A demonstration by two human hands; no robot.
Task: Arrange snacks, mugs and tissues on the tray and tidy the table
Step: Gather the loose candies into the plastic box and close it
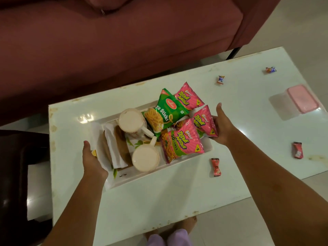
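A white tray (142, 176) sits on the white table (177, 196). My left hand (92, 158) grips its left end and my right hand (221, 125) grips its right end. On the tray stand two white mugs, one at the back (131, 121) and one at the front (145, 157). Folded white tissues (113, 146) lie at the left. A green snack packet (165, 112) and three pink snack packets (182, 144) fill the right side.
Loose wrapped sweets lie on the table: two red ones (216, 167) (297, 150) and two small ones (220, 80) (270, 69) farther back. A pink-lidded box (301, 101) stands at the right. A maroon sofa (106, 41) runs behind the table.
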